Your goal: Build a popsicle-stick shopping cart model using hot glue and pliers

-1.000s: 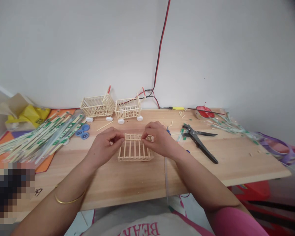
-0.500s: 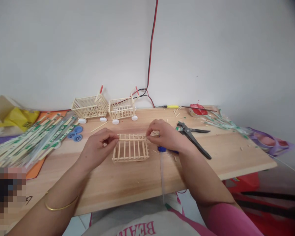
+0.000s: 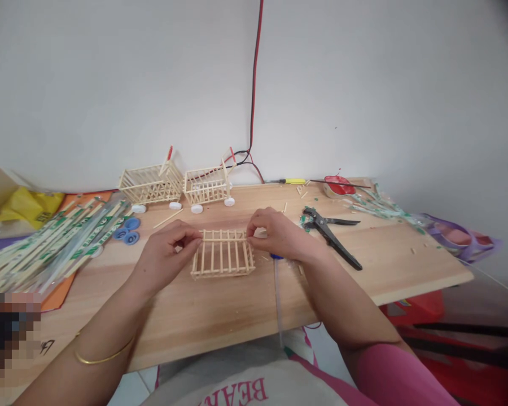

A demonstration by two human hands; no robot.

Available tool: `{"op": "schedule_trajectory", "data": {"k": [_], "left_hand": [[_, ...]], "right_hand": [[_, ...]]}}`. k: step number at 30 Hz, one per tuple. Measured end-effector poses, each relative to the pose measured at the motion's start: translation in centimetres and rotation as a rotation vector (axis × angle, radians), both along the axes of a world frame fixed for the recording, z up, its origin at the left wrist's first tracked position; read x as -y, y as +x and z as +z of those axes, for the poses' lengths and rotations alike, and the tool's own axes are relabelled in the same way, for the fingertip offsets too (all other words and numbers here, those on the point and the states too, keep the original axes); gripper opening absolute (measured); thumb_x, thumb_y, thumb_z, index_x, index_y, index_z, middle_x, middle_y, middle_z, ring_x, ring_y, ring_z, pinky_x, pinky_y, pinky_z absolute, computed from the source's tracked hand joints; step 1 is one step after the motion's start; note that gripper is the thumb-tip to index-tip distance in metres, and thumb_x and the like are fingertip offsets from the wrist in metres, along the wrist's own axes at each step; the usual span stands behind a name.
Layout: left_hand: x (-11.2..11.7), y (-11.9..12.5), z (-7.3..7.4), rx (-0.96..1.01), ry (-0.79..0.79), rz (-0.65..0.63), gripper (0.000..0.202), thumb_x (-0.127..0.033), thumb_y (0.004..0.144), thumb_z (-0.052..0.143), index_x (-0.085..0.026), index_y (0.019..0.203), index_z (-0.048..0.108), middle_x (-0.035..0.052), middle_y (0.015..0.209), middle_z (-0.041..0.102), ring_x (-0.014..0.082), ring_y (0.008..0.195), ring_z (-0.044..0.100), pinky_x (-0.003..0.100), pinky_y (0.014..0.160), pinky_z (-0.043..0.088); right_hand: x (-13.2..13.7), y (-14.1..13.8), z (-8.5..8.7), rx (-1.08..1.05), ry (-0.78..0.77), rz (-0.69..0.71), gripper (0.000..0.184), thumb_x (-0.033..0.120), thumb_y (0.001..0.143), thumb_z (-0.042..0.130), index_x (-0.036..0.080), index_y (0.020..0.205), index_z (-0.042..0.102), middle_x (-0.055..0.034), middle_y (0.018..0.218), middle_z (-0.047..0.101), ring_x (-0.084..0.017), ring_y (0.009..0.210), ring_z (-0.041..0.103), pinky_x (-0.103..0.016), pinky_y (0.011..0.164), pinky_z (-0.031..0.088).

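A small open frame (image 3: 221, 259) of thin wooden sticks, with several parallel slats, lies on the wooden table in front of me. Across its far part runs a crosswise wooden stick (image 3: 225, 241). My left hand (image 3: 163, 256) pinches the left end of that stick between thumb and forefinger. At the right end, the fingertips of my right hand (image 3: 275, 234) are closed on the stick at the frame's corner. My fingers cover both stick ends. A blue object (image 3: 276, 256) shows partly beneath my right hand.
Two stick-built carts with white wheels, one larger (image 3: 150, 185) and one smaller (image 3: 206, 186), stand by the wall. Left lie bagged sticks (image 3: 74, 234) and blue rings (image 3: 131, 224). Black pliers (image 3: 334, 239), a yellow-handled tool (image 3: 294, 181) and a red-filled dish (image 3: 339, 186) lie right.
The view has shifted slightly, so most things appear a little further left. My right fingertips have edged inward along the frame's corner; my left hand keeps its pinch.
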State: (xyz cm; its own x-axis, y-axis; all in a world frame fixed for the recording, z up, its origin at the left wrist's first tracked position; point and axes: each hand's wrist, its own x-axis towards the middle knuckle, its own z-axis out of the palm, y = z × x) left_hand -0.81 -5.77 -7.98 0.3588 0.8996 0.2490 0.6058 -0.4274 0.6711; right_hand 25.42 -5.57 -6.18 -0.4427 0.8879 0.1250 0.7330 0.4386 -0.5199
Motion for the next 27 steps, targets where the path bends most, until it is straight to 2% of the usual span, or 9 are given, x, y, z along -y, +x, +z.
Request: {"op": "schedule_trajectory", "data": {"k": [16, 23, 27], "left_hand": [[0.02, 0.28, 0.17, -0.018, 0.026, 0.002, 0.015, -0.029, 0.083, 0.053, -0.019, 0.081, 0.064, 0.0017, 0.077, 0.062, 0.014, 0.07, 0.057, 0.025, 0.063, 0.044], [-0.02, 0.12, -0.08, 0.013, 0.031, -0.014, 0.014, -0.029, 0.084, 0.054, -0.019, 0.084, 0.064, 0.0013, 0.077, 0.062, 0.0133, 0.07, 0.057, 0.025, 0.062, 0.045], [0.01, 0.03, 0.03, 0.02, -0.008, 0.012, 0.017, -0.028, 0.083, 0.054, -0.019, 0.094, 0.064, 0.0005, 0.075, 0.061, 0.0129, 0.068, 0.057, 0.025, 0.063, 0.046]], "right_hand": [[0.08, -0.17, -0.05, -0.014, 0.003, 0.001, 0.01, 0.013, 0.074, 0.06, 0.02, 0.069, 0.066, -0.0022, 0.08, 0.063, -0.018, 0.083, 0.055, -0.035, 0.081, 0.04], [0.0, 0.0, -0.26, -0.024, 0.016, 0.009, 0.009, 0.013, 0.073, 0.061, 0.02, 0.071, 0.066, -0.0021, 0.08, 0.063, -0.018, 0.082, 0.056, -0.037, 0.081, 0.041], [-0.02, 0.07, -0.27, -0.023, 0.02, 0.019, 0.008, 0.015, 0.075, 0.06, 0.02, 0.072, 0.066, -0.0025, 0.081, 0.064, -0.019, 0.084, 0.056, -0.037, 0.082, 0.041]]}}
